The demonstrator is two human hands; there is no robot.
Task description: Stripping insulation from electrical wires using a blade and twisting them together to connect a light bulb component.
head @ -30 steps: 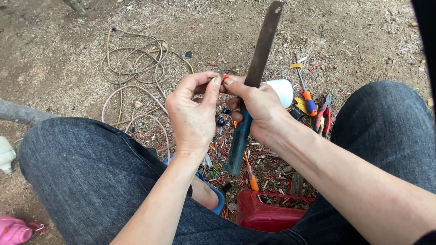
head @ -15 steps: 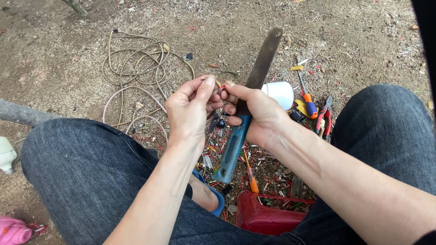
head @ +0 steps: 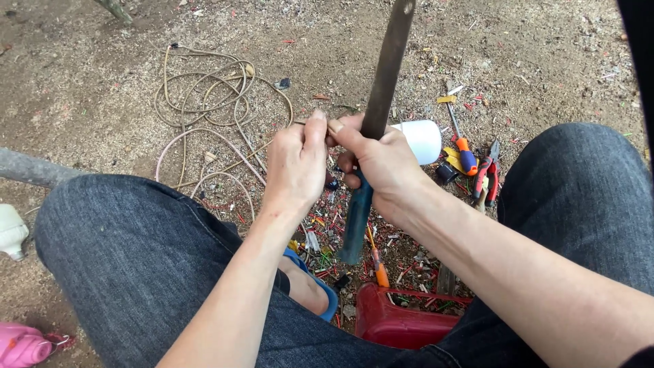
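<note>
Cable coil (head: 204, 102) lay beyond the left hand (head: 298, 163), which pinched a thin wire end (head: 335, 127) against the right hand (head: 381, 163), right fist clamped around a long knife (head: 381, 82), pliers (head: 486, 178) off right.

A long knife (head: 385, 75) shows a dull, tarnished metal blade above a worn, matt teal handle. Coiled beige cable (head: 204, 88) in smooth plastic sheathing lies on rough, gritty dirt ground (head: 82, 82). Near, dark denim jeans (head: 129, 252); a glossy red plastic box (head: 398, 324).
</note>
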